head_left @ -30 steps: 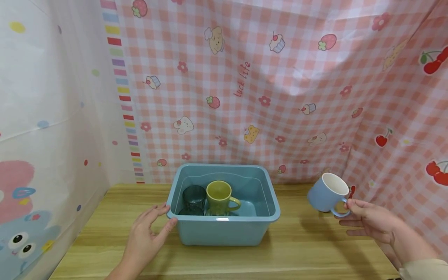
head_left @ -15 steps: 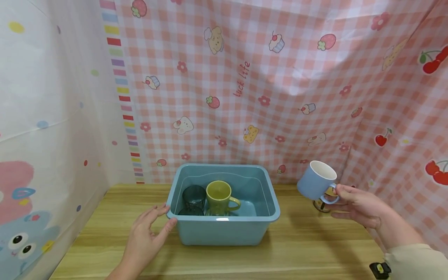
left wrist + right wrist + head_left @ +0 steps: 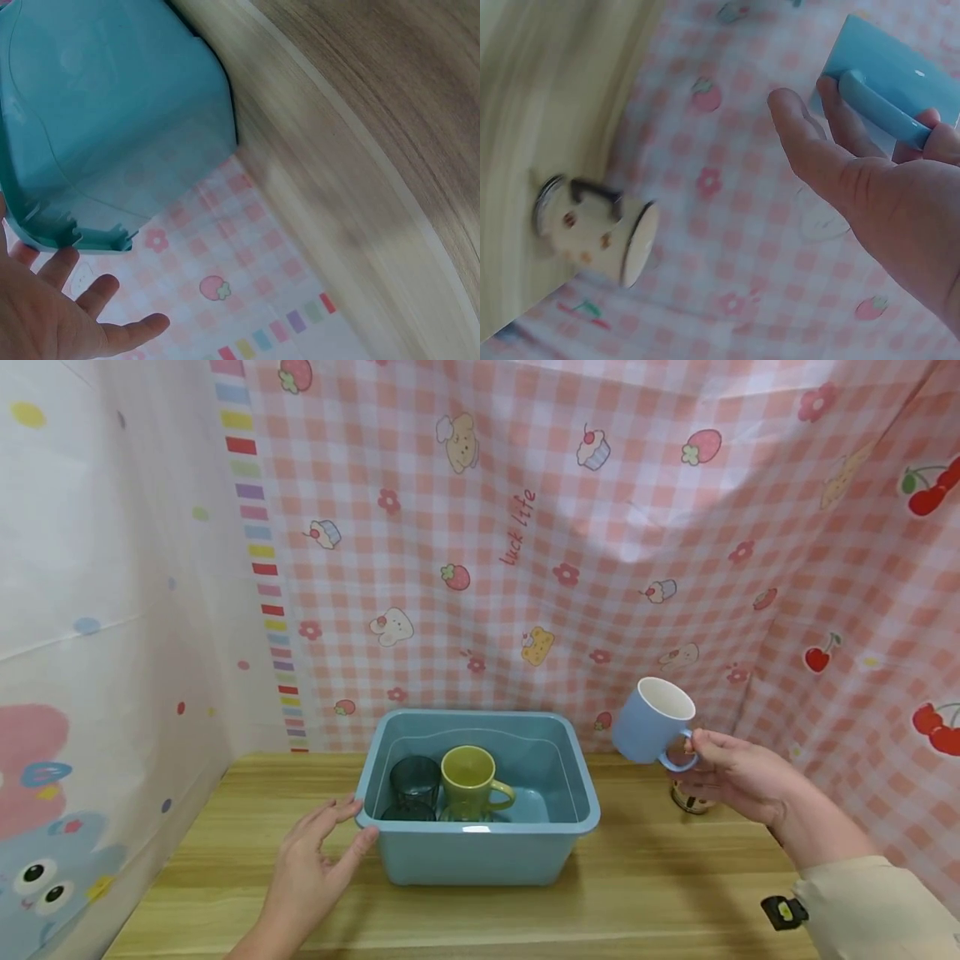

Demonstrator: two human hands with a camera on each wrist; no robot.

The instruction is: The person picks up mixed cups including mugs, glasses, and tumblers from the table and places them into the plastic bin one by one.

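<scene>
A light blue mug (image 3: 647, 727) with a white inside is lifted above the table, right of the blue plastic bin (image 3: 480, 860). My right hand (image 3: 750, 777) pinches its handle between thumb and fingers; the right wrist view shows the handle (image 3: 881, 109) close up. The mug tilts slightly. My left hand (image 3: 311, 860) touches the bin's near left corner, fingers spread along the rim; in the left wrist view the fingertips meet the rim's underside. Inside the bin, a yellow-green mug (image 3: 468, 772) stands beside dark glass cups (image 3: 415, 777) on the left.
Behind my right hand a cream mug (image 3: 596, 232) with a dark handle and small brown marks stands on the wooden table (image 3: 645, 893). A pink checked cloth (image 3: 525, 527) hangs behind, and a white printed cloth (image 3: 112, 568) hangs at the left.
My right hand has carried the light blue mug up and to the left, toward the bin, uncovering part of the cream mug. The left hand has stayed at the bin's corner.
</scene>
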